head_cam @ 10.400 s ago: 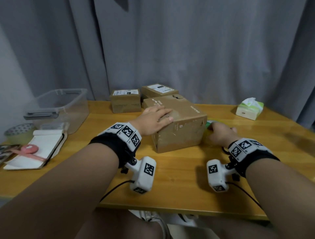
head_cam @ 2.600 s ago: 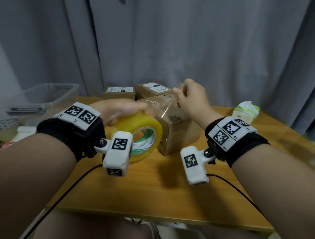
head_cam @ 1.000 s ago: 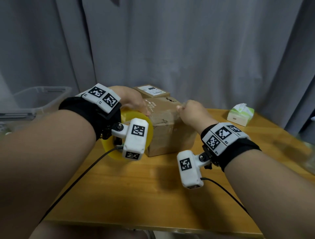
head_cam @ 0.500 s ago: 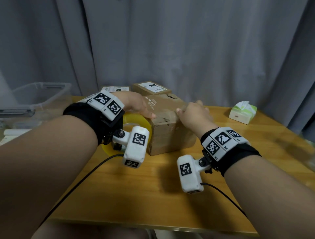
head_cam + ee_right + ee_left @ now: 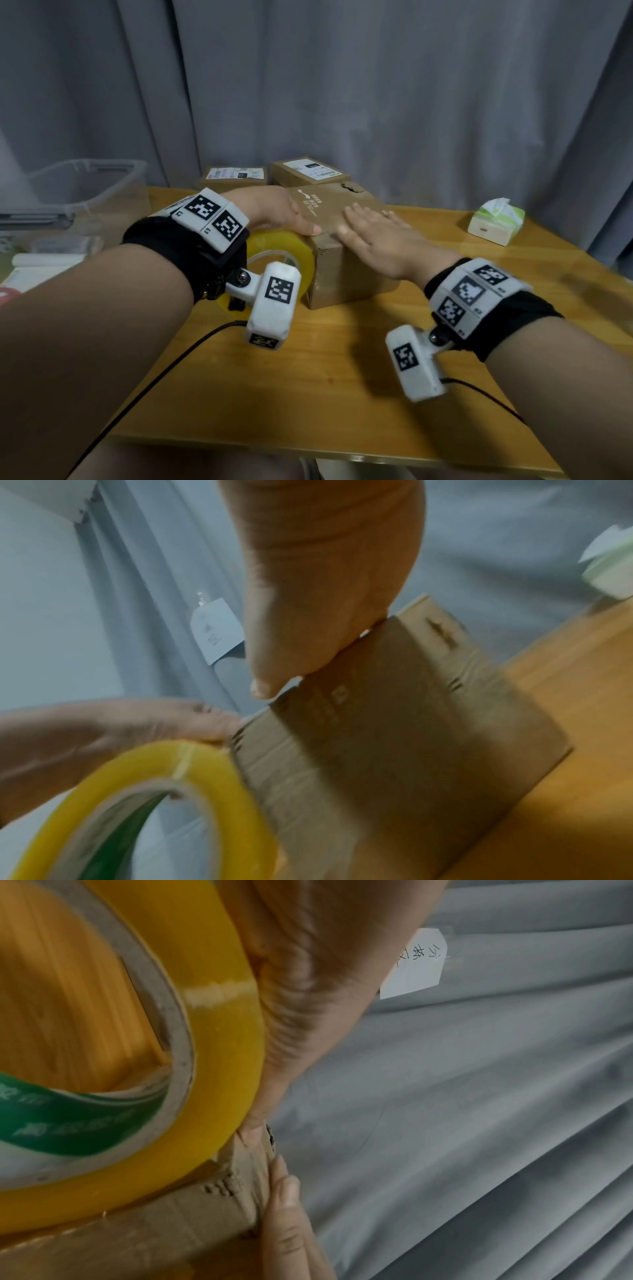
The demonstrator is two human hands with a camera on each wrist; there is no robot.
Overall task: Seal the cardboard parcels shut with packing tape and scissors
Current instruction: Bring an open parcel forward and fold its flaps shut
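Note:
A brown cardboard parcel (image 5: 346,274) stands at the table's middle. My left hand (image 5: 274,214) grips a yellow packing tape roll (image 5: 291,255) from above and holds it upright against the parcel's near left corner, thumb at the top edge. My right hand (image 5: 376,236) lies flat on the parcel's top, fingers straight. In the left wrist view the tape roll (image 5: 222,1047) touches the parcel (image 5: 154,1237) beside my right hand's fingertips (image 5: 286,1215). In the right wrist view my right hand (image 5: 325,588) presses the parcel (image 5: 411,750), next to the tape roll (image 5: 219,791).
Two smaller labelled parcels (image 5: 236,176) (image 5: 308,171) stand behind the big one by the grey curtain. A clear plastic bin (image 5: 82,192) is at the far left, a tissue box (image 5: 496,222) at the far right. Bare wooden table (image 5: 325,377) lies in front.
My right hand has let go of the pulled tape end and now lies flat on the parcel's top. My left hand has brought the roll down against the parcel's left corner.

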